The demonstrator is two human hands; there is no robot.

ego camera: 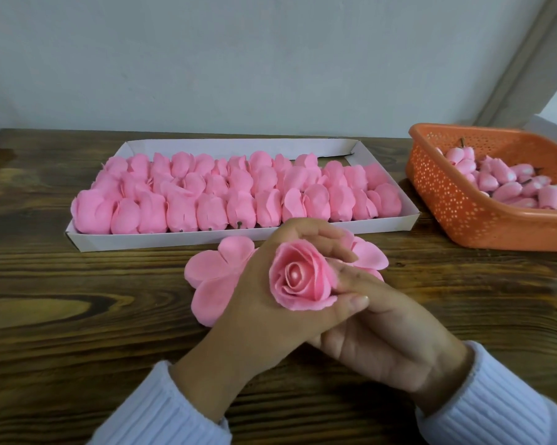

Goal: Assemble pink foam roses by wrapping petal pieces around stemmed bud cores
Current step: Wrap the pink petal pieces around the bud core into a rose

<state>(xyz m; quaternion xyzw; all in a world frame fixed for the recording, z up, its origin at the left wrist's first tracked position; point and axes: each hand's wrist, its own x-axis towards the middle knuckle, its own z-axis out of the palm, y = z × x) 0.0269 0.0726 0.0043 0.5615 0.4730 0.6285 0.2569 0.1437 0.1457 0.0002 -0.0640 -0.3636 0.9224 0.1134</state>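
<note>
Two white ribbed sleeves come in from the bottom edge, and the hands meet just above them over the dark wooden surface. The left hand has its back to the camera and grips a pink foam rose; its fingers curl over the top of the bloom and its thumb presses along the lower edge. The right hand lies palm-up just under that thumb; one finger reaches out straight and touches the rose's right-hand outer petal, and its other fingers are hidden behind the left hand. The rose faces the camera, raised off the surface, with its spiral centre showing.

Flat petal pieces lie spread on the surface beneath the hands (lobes show on both sides of them). Just behind sits a long white tray, packed with rows of wrapped pink roses; to the right, apart from the tray, an orange perforated basket holds a heap of bud cores, a few dark stems poking out.
</note>
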